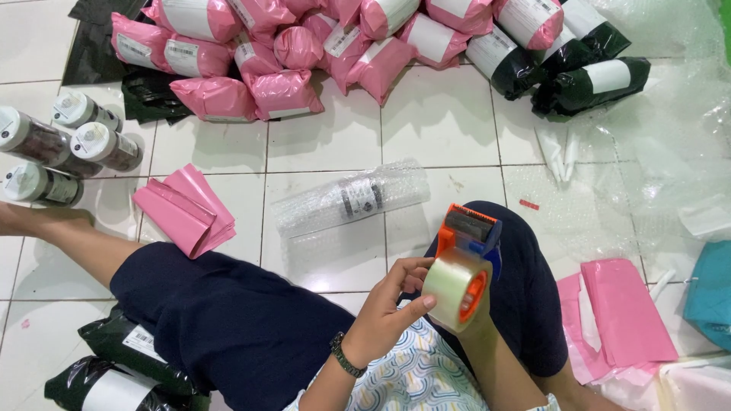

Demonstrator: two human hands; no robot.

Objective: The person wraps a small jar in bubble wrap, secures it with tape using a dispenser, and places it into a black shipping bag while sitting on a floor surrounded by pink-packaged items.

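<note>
Left grip [384,308]: I see fingers pinching the clear tape roll [455,289] in the orange dispenser [468,232], near, above the lap. Right grip hidden behind dispenser, can't tell. Bubble-wrapped bottle [352,199] lies on the floor just beyond.

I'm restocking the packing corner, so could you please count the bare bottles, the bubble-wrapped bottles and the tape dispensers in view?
Bare bottles: 4
Bubble-wrapped bottle: 1
Tape dispenser: 1
Total: 6
</note>
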